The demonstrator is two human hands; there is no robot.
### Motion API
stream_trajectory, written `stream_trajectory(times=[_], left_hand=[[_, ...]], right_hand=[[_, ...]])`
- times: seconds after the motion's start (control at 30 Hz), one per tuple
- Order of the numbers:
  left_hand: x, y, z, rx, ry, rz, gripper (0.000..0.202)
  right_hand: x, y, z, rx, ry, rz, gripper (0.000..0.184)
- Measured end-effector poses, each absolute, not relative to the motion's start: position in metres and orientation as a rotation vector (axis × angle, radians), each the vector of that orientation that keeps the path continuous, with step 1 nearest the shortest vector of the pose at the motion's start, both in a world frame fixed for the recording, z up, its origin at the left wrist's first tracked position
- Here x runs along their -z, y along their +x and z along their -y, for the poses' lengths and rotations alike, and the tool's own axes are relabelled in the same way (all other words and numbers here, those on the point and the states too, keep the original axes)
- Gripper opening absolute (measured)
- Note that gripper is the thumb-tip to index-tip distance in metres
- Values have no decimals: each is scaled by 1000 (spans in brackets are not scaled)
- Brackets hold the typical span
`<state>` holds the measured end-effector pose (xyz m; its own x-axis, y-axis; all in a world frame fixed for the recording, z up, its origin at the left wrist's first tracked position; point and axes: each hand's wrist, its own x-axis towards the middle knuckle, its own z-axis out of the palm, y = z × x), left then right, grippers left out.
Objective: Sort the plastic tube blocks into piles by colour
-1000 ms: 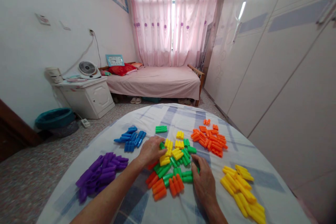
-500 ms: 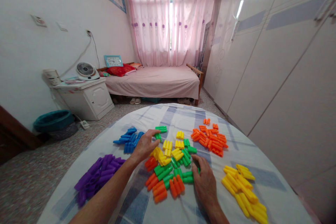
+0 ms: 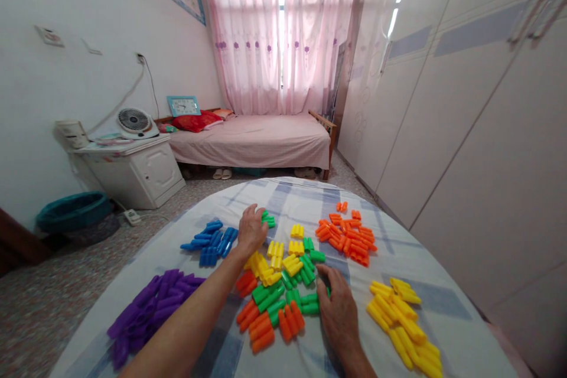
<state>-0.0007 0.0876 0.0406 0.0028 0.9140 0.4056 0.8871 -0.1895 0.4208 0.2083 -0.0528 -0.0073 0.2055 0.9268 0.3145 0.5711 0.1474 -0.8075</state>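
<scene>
Coloured plastic pieces lie on a round table with a checked cloth [image 3: 283,201]. My left hand [image 3: 250,230] reaches to the far side, fingers curled over green pieces [image 3: 267,220] there. My right hand [image 3: 339,301] lies flat on the cloth, fingers spread, touching the right edge of the mixed pile [image 3: 283,283] of green, yellow and orange pieces in the middle. Sorted heaps surround it: blue [image 3: 210,239], purple [image 3: 150,307], orange [image 3: 348,236] and yellow [image 3: 403,319].
Beyond the table stand a bed [image 3: 252,142] with a pink cover, a white cabinet [image 3: 133,168] with a fan [image 3: 133,122], and a teal basin [image 3: 71,212] on the floor. White wardrobe doors [image 3: 465,118] line the right side.
My left hand has moved from the mixed pile away from me to the green pieces at the far side. My right hand has stayed put. The view has shifted a little.
</scene>
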Motion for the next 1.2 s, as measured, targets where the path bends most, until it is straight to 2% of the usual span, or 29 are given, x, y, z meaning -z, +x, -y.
stream_trajectory(times=[0.17,0.23,0.43,1.0,1.2], left_hand=[[-44,52,-59,-656,2468,-1413,26],[-41,71,-53,-543,2562,-1301,29],[-39,94,-49,-402,2672,-1448,37],[-38,102,-47,-297,2710,-1450,28],[-35,98,-46,-512,2590,-1345,28]], right_hand=[[7,210,52,-524,-1489,1331,33],[8,214,50,-537,-1484,1234,36],[12,223,43,-564,-1519,1020,43],[5,222,43,-680,-1506,949,45],[2,221,43,-694,-1516,954,44]])
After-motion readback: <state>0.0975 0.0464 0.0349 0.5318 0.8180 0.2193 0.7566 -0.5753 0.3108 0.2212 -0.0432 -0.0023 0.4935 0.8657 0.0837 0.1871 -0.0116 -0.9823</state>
